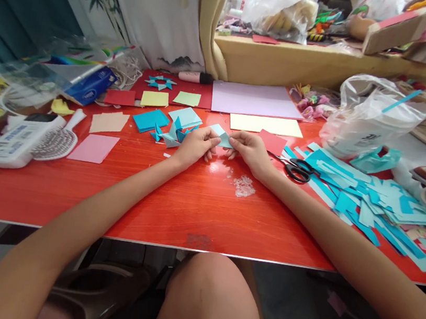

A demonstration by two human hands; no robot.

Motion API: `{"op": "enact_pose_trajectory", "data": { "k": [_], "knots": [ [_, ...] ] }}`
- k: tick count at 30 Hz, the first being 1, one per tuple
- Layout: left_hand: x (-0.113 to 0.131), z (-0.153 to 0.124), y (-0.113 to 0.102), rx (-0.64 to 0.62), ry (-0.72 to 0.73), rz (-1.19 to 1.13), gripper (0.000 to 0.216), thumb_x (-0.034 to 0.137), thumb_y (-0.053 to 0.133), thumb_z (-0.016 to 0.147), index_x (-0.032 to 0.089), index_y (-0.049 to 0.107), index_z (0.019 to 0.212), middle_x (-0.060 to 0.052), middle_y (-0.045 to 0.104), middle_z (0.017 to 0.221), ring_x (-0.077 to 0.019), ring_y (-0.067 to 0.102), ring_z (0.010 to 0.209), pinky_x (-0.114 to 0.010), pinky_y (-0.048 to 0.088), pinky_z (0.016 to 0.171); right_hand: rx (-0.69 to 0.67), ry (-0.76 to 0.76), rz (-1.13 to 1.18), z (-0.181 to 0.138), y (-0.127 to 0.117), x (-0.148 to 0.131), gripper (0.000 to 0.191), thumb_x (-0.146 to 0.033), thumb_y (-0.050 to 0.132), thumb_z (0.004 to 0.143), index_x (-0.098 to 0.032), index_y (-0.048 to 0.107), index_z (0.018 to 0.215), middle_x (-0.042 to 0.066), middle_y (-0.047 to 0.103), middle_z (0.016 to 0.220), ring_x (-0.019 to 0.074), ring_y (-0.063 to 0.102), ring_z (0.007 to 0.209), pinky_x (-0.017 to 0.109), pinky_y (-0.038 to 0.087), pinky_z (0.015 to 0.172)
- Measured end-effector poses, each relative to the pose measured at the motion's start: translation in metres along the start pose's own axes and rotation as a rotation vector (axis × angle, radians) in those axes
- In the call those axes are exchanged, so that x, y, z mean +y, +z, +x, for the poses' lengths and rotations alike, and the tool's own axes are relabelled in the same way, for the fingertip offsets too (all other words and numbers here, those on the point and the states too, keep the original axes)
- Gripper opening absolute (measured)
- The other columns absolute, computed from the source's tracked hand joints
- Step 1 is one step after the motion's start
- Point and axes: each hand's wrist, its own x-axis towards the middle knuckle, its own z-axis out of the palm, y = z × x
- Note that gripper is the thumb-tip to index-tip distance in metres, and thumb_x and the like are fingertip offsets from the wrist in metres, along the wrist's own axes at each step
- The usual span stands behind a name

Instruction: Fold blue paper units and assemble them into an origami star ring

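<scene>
- L hand (198,147) & R hand (251,152) pinch opp. sides of pale blue paper (221,136), betw. them, over red table (151,203).
- Folded blue piece (174,135) just beside L hand; dk blue squares (150,120) & lt blue squares (185,116) nearby.
- Scissors (299,170) nr R wrist; blue strips (370,195) piled farther R.
- Pink square (93,148) well L.
- Blue star ring (160,83) at back, on red sheet (191,87).

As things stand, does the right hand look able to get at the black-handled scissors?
Probably yes: the black-handled scissors lie close beside the right hand, handles uncovered. Its fingers pinch the small folded light-blue paper, though, so it would likely need to let go first.
</scene>
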Motion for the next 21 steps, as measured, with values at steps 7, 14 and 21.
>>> {"op": "enact_pose_trajectory", "data": {
  "k": [7,14,21],
  "knots": [
    [-0.002,0.002,0.000,0.023,-0.069,-0.100,0.007,0.011,0.048,0.084,0.013,0.054,0.083,0.001,0.060,0.058,-0.0085,0.060,0.046,-0.019,0.050,0.046,-0.048,0.044,0.060,0.003,-0.002,0.004,0.016,-0.032,0.064,0.075,-0.019,0.055,0.078,0.000,0.061,0.065,0.0117,0.060,0.057,0.025,0.050,0.056],
    [0.001,0.001,0.001,0.021,-0.067,-0.052,0.010,0.013,0.044,0.085,0.013,0.053,0.080,0.000,0.059,0.058,-0.0097,0.058,0.043,-0.020,0.049,0.041,-0.143,0.039,0.054,0.010,-0.012,0.007,0.020,-0.034,0.064,0.074,-0.017,0.054,0.081,-0.001,0.061,0.064,0.0087,0.055,0.050,0.022,0.045,0.050],
    [0.001,-0.001,0.002,0.057,0.100,-0.054,0.012,0.015,0.057,0.077,0.018,0.053,0.088,0.003,0.054,0.062,-0.0093,0.058,0.048,-0.017,0.047,0.037,-0.184,0.005,0.000,0.007,-0.013,0.002,0.020,-0.030,0.062,0.076,-0.021,0.051,0.091,-0.002,0.061,0.063,0.0110,0.057,0.050,0.024,0.046,0.047]
  ]
}}
